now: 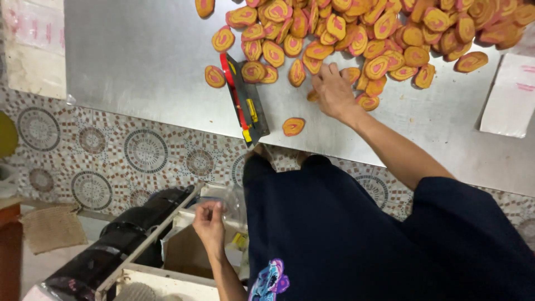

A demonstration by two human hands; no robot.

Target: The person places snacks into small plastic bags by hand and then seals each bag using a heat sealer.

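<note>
Right now the metal table [145,61] fills the upper view, and its far half, from 11 to 2 o'clock, is heaped with flat oval slices [390,33], orange with pink swirls. Below it lies patterned tile floor [111,156].

Your right hand [333,89] reaches to the near edge of that heap, at about 12 o'clock from your body, fingers curled down onto a slice [312,96]; how firm the grip is I cannot tell. The pile spreads away from this hand toward 1 o'clock, so this is clearly the nearer hand to it.

A black tool with a red bar [242,100] lies just left of that hand, its long axis running from 11 to 5 o'clock. One stray slice [293,126] sits alone near the table edge, between tool and wrist.

Your left hand [209,218] is low at 8 o'clock, well apart from the heap, fingertips pinched on a clear plastic bag [231,200] over an open box [189,251]. The box's contents are not clear.
</note>
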